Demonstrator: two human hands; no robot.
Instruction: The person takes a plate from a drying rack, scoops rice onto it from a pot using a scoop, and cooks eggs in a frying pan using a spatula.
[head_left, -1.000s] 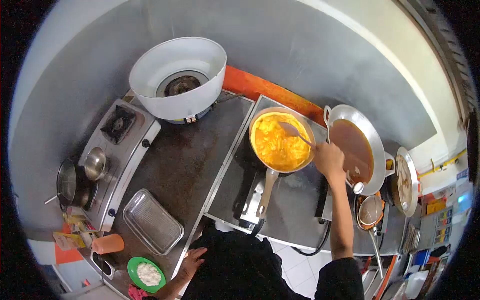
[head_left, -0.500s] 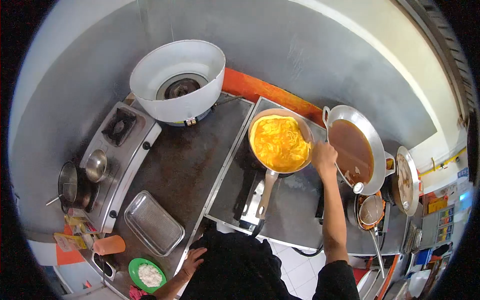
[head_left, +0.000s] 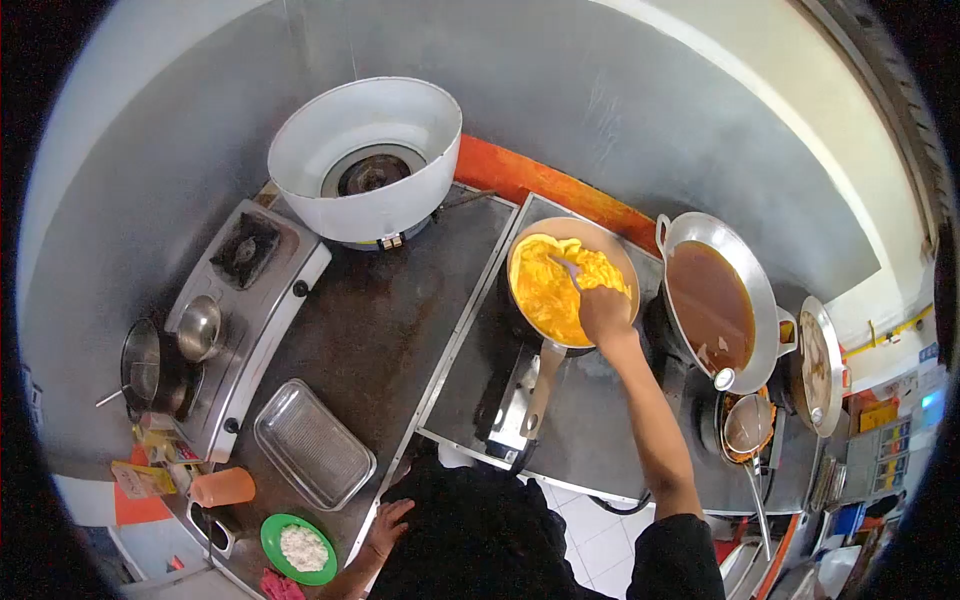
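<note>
A frying pan (head_left: 618, 244) with a beige handle sits on a burner and holds yellow, partly set egg (head_left: 545, 290). Over the pan's right side, my right hand (head_left: 606, 314) is closed around a greyish spatula (head_left: 566, 267), its tip in the egg. The egg is pushed toward the left and top, and some bare pan shows at upper right. My left hand (head_left: 388, 527) hangs low beside my black apron at the counter's edge, fingers apart and holding nothing visible. It is nearest the rectangular metal tray (head_left: 315, 445).
A wok of brown liquid (head_left: 710, 300) stands right of the pan, with a strainer (head_left: 748, 424) and another wok (head_left: 820, 365) beyond. To the left are a white burner ring (head_left: 365, 160), a gas stove (head_left: 262, 300), an orange cup (head_left: 222, 487) and a green plate (head_left: 268, 540) of white food.
My right hand has moved left from the pan's right rim to over the egg, bringing the spatula into view. The egg has shifted and bunched. My left hand stays low.
</note>
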